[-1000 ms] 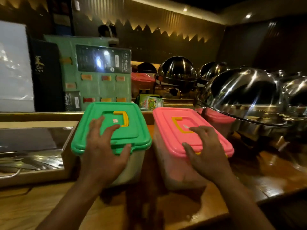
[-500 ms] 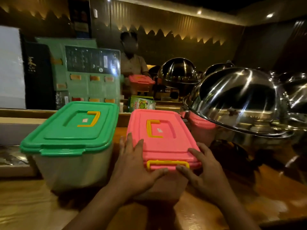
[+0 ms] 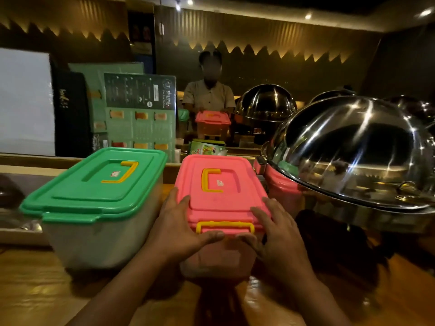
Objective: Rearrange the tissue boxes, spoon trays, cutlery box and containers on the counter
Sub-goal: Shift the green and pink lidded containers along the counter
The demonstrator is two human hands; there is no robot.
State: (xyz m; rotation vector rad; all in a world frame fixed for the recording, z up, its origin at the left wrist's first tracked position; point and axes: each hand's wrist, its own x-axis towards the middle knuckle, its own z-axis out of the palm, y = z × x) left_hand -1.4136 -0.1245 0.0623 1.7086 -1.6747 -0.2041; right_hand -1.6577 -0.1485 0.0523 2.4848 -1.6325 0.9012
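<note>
A: Where does the job stand?

B: I'd say partway. Two containers sit side by side on the wooden counter (image 3: 47,290): the green-lidded container (image 3: 94,203) at centre left and the pink-lidded container (image 3: 221,208) at centre, near each other but not touching. No tissue boxes, spoon trays or cutlery box are clearly visible, so those likely remain to be done.

A: And the hands?

B: Both grasp the near end of the pink one. The left hand (image 3: 179,227) wraps its left corner, thumb under the yellow latch (image 3: 224,225); the right hand (image 3: 275,234) cups the right corner, fingers spread on the lid edge.

A: What's beside it?

B: At right, a steel dome lid (image 3: 353,151), with another pink container (image 3: 280,187) tucked under its rim. In the upper middle, a second person (image 3: 208,95) holds a small pink box (image 3: 213,123).

A: Any change from a second ago?

B: Yes. Then the left hand lay on the green lid and the right on the pink. Now both are on the pink one, which has turned end-on toward the viewer.
</note>
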